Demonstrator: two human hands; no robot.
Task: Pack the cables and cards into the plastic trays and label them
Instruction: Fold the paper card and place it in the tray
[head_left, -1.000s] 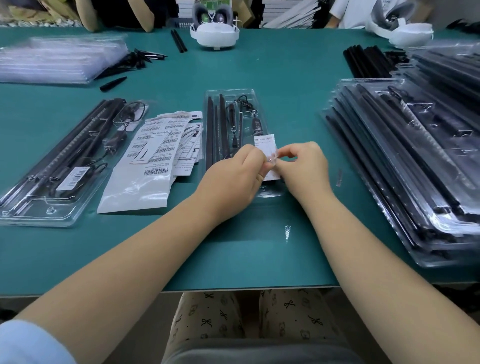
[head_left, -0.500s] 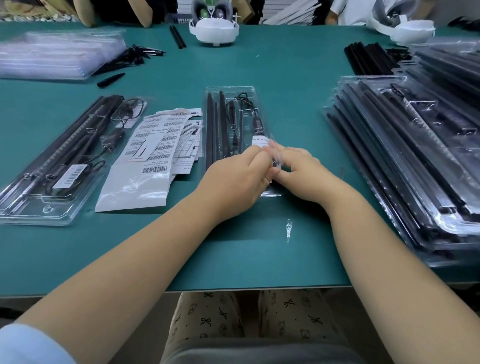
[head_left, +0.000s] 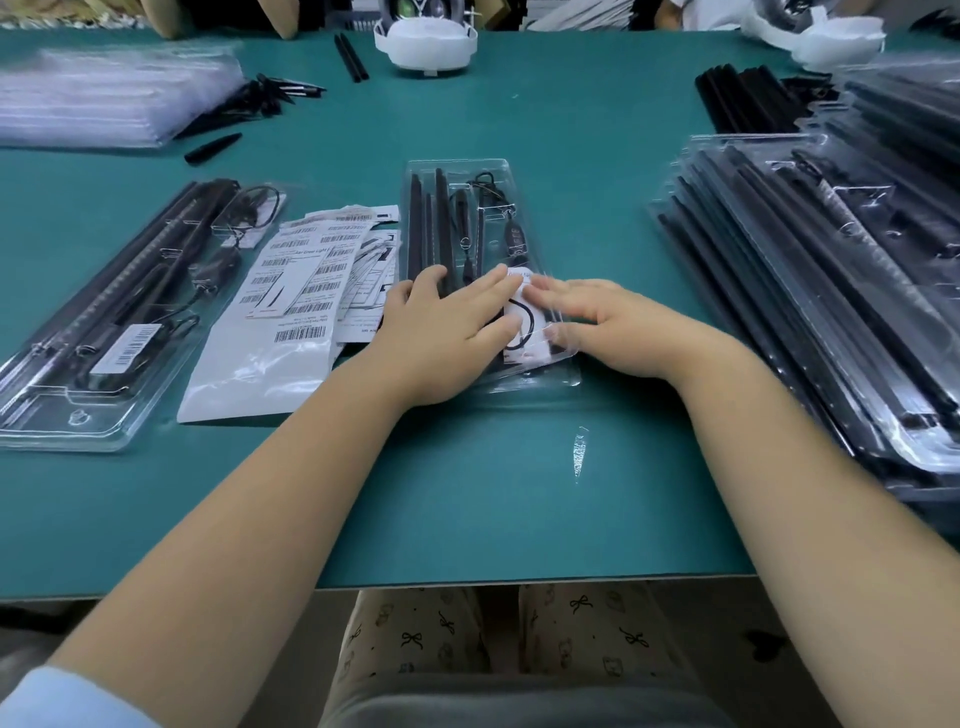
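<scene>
A clear plastic tray (head_left: 498, 171) with black rods and a cable lies in the middle of the green table. A white card (head_left: 524, 332) with a cable picture sits in its near part. My left hand (head_left: 441, 332) lies flat on the tray's near left side, fingers straight. My right hand (head_left: 597, 322) presses flat on the tray's near right side, fingertips at the card's edge. A pile of barcode label sheets (head_left: 311, 270) lies left of the tray.
Another filled tray (head_left: 104, 322) with a barcode label lies at the left. A tall stack of filled trays (head_left: 831, 291) takes up the right side. Empty clear trays (head_left: 104, 98), loose black tips (head_left: 270, 93) and white headsets (head_left: 426, 41) stand at the back.
Both hands pinched the small white card together above the tray; now they have flattened and press down on the tray, with the card lying inside it.
</scene>
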